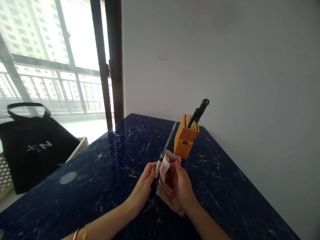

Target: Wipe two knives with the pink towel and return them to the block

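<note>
My left hand (143, 186) is closed round the dark handle of a long knife (168, 141), whose thin blade points up and away toward the wall. Right beside it, my right hand (178, 188) grips a white and red cloth (165, 165) bunched against the base of the blade. Both hands hover just above the dark blue marble-patterned table (112, 160). Behind them a wooden knife block (186, 136) stands near the wall, with black-handled knives (200, 111) sticking out of its top.
A black bag (32, 146) with a looped handle and white lettering sits on a pale perforated crate to the left of the table. A large window with a dark frame (110, 63) fills the left. A plain white wall runs along the table's right side.
</note>
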Demonstrator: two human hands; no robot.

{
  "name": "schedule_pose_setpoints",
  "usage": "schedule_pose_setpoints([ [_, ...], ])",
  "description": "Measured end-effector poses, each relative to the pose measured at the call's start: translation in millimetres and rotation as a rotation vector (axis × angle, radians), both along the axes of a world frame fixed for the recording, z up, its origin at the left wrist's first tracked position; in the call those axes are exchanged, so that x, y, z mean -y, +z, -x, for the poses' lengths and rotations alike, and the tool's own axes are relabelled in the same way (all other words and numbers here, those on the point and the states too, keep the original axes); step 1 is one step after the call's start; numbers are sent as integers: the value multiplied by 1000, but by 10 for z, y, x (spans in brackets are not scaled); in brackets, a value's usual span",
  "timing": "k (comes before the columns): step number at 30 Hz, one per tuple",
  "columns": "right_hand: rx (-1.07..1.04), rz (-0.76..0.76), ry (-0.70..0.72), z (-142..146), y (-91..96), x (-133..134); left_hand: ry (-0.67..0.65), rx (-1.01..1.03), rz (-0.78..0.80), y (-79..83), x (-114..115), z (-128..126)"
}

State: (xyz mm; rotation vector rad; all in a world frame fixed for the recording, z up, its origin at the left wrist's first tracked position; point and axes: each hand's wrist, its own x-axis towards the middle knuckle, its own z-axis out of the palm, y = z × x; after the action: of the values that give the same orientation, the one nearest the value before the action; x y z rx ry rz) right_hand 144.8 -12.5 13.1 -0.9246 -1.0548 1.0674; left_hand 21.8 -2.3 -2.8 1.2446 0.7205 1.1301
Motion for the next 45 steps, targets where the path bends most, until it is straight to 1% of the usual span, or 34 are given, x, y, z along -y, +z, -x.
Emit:
schedule_pose_setpoints([
  [2,-68,44,56,-14,-15,-1,79,-85,-47,-27,-4,6],
  [5,-98,61,50,-9,-22,-6,223,-215,-113,-64,-14,14],
  [7,-114,59,89,11,-16,-5,251,-264,-147,-92,-17,10],
  [10,-111,69,179,40,-13,0,216,-286,-208,-149,-11,-13],
  [13,-83,118,177,51,-26,4,154,-281,-258,-183,1,-38],
  [16,-77,119,150,25,-18,-6,62,-313,-312,-137,16,-27],
  [18,-41,88,101,-24,20,-20,54,-381,-356,-61,22,11],
  [20,55,64,46,-95,82,-30,121,-449,-372,33,17,72],
  [22,219,33,6,-171,152,-21,196,-516,-396,129,3,146],
  [23,328,8,-18,-205,184,-9,203,-552,-429,174,-6,182],
  [24,449,-25,-56,-234,212,6,182,-584,-465,213,-15,214],
  [26,697,-106,-156,-273,248,40,155,-605,-499,272,-33,260],
  [28,912,-191,-236,-290,256,63,128,-556,-456,302,-55,279],
  [31,1130,-314,-247,-295,223,55,97,-407,-324,291,-103,267],
  [33,1234,-374,-230,-295,185,33,107,-333,-211,252,-145,249],
  [36,1356,-418,-233,-295,132,3,144,-285,-17,158,-211,226],
  [38,1411,-446,-248,-288,107,-9,159,-236,64,91,-250,218],
  [41,1470,-480,-268,-265,89,-19,161,-197,74,20,-288,213],
  [45,1486,-475,-242,-246,109,-16,144,-195,-14,11,-278,216],
])
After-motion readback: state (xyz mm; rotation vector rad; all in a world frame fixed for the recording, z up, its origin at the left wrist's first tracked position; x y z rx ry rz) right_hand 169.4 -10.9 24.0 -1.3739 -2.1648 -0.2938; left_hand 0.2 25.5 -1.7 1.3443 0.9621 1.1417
